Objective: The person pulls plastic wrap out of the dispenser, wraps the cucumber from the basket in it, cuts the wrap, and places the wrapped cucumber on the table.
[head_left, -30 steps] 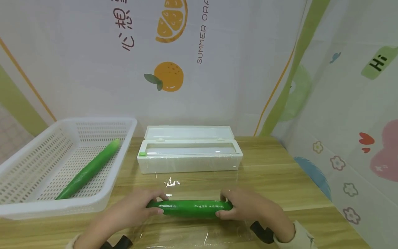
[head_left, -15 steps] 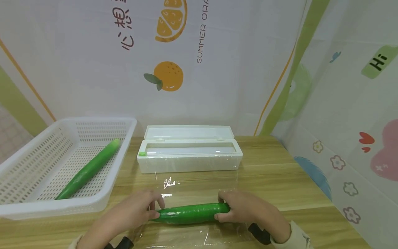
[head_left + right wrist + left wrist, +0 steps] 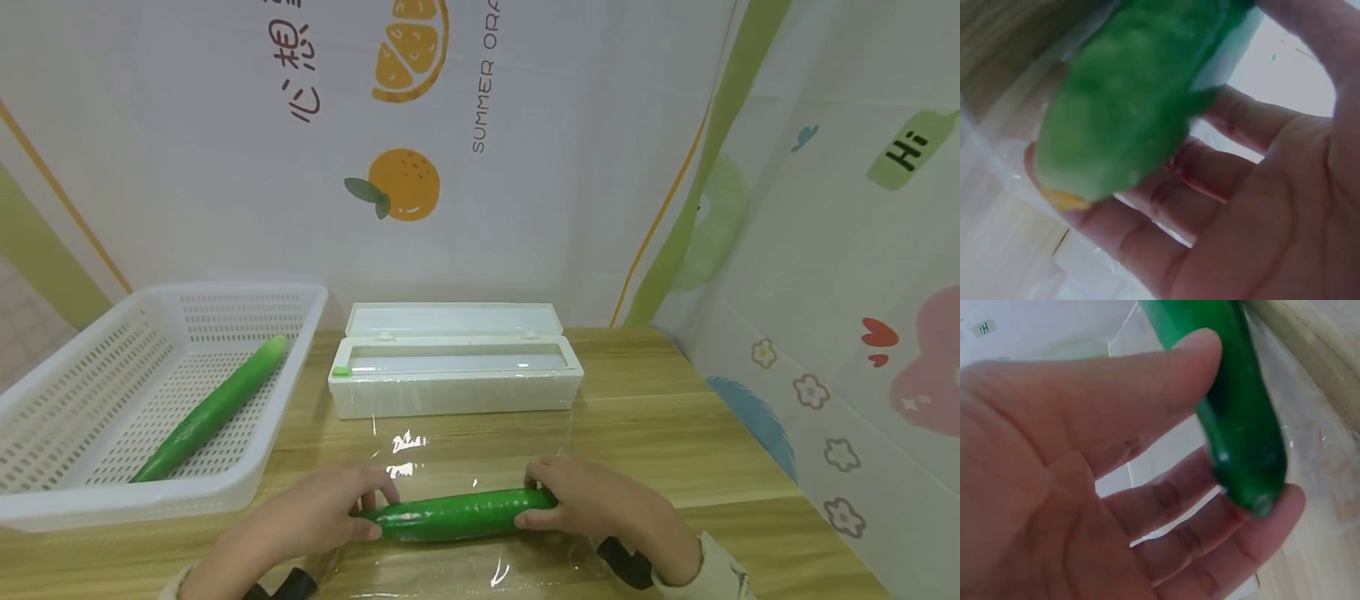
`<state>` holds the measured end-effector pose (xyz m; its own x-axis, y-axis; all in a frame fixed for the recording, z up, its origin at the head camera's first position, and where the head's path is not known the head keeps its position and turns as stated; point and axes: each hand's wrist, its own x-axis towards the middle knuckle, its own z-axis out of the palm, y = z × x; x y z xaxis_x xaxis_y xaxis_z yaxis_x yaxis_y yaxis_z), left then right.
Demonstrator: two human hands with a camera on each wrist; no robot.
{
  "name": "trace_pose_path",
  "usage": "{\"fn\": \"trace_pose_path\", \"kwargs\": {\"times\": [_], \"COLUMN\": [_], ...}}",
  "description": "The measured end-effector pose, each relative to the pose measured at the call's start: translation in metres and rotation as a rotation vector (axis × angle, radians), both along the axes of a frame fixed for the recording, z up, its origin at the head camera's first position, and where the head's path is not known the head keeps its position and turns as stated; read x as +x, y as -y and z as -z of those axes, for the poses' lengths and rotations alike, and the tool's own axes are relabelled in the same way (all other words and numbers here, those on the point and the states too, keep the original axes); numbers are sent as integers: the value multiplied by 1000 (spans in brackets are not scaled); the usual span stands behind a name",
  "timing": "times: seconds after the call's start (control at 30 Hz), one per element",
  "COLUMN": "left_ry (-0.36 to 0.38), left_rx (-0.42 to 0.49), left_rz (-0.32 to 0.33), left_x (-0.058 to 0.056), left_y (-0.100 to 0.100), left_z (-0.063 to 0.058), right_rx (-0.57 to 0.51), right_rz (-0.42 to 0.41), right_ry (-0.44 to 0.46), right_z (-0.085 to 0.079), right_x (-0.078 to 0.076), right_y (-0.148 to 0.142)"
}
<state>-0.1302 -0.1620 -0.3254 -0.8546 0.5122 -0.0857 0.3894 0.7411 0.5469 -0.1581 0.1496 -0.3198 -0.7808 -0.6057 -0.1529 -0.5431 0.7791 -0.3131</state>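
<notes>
A green cucumber (image 3: 457, 517) lies crosswise at the table's front, over a sheet of clear plastic wrap (image 3: 487, 446). My left hand (image 3: 322, 510) grips its left end, the thumb (image 3: 1200, 359) on the near side and the fingers round the far side. At the other end my right hand (image 3: 581, 498) holds it in a similar way. In the right wrist view the pale tip of the cucumber (image 3: 1129, 106) rests over the curled fingers, with a yellowish spot at its end. The wrap runs back to a white wrap dispenser (image 3: 453, 396) with its lid raised.
On the left stands a white perforated basket (image 3: 258, 462) with another cucumber (image 3: 213, 408) inside. A green slider (image 3: 341, 372) sits at the dispenser's left end. The wooden table (image 3: 690, 433) meets printed curtains behind and to the right.
The cucumber has moved slightly toward the person and tilted, its left end now lower. Both hands have kept to its ends, the left thumb and fingers shifting a little.
</notes>
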Motion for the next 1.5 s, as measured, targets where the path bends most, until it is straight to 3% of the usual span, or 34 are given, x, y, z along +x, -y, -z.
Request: {"fn": "trace_pose_path", "kwargs": {"times": [0.23, 0.47, 0.7, 0.9, 1.1, 1.27, 1.4, 1.5], "left_ry": [-21, -25, -54, -64, -56, -57, -62, -58], "left_rx": [-5, -1, -2, 21, 32, 26, 24, 15], "left_rz": [56, 92, 113, 146, 188, 191, 178, 157], "left_x": [-2, -5, -5, -6, -5, -5, -4, -4], "left_y": [5, 8, 10, 11, 10, 10, 11, 11], "left_z": [1, 2, 3, 6, 5, 5, 5, 5], "right_rx": [29, 78, 219, 321, 381, 345, 219, 140], "right_rz": [-15, -210, -250, -297, -299, -254, -198, -233], "right_ry": [-38, -297, -161, -227, -298, -266, -203, -275], "right_z": [-3, -10, 2, 17, 19, 12, 2, -4], "right_x": [3, 22, 44, 44, 48, 49, 48, 44], "right_y": [2, 17, 36, 42, 45, 43, 37, 32]}}
